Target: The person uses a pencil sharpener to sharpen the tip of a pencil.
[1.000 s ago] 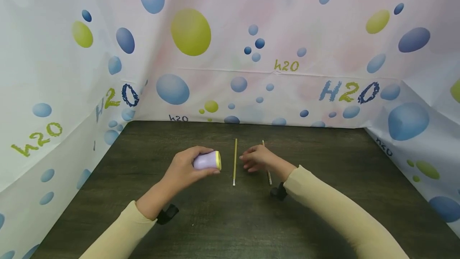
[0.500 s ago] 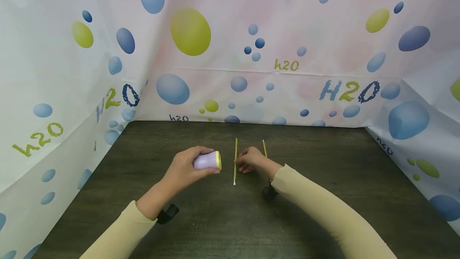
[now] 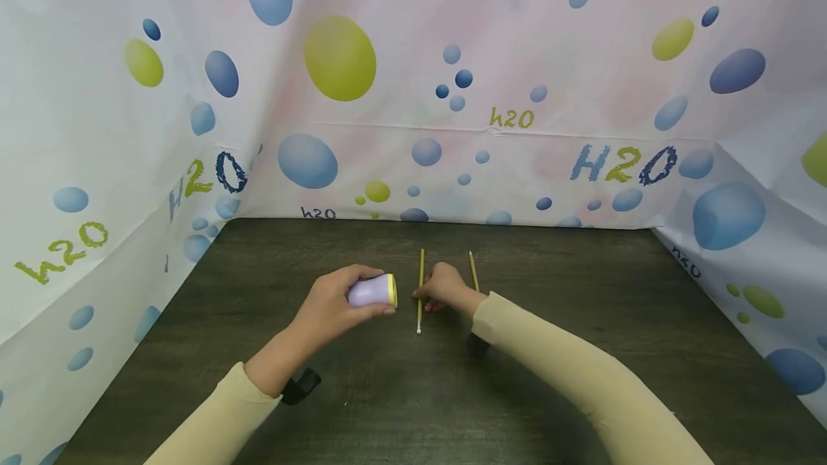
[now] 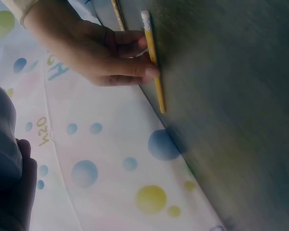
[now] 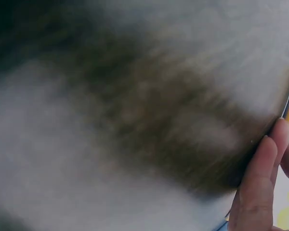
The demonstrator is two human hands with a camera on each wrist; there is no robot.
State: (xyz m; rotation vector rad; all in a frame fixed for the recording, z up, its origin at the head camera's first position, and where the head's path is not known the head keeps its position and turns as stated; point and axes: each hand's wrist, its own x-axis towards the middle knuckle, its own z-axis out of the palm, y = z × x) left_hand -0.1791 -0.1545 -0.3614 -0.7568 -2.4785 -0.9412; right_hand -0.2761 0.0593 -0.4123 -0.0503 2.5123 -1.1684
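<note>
My left hand [image 3: 326,301] grips a small lavender container [image 3: 370,292] with a yellow rim, tipped on its side above the table, the rimmed end facing right. At the left edge of the left wrist view the same container [image 4: 2,139] looks dark. My right hand [image 3: 446,287] pinches a yellow pencil [image 3: 421,264] around its middle; its white eraser end points toward me. In the left wrist view, fingertips touch this pencil [image 4: 156,91] from both sides. A second pencil [image 3: 474,271] lies to the right, its lower part hidden behind the right wrist.
The dark wooden table [image 3: 568,350] spreads beneath both hands. A white sheet [image 3: 517,41] printed with blue and green spots encloses the back and both sides. A dark strap [image 3: 301,386] sits under the left wrist.
My right hand has moved left from near the second pencil to the first one and taken hold of it. The left hand with the lavender container stays almost still.
</note>
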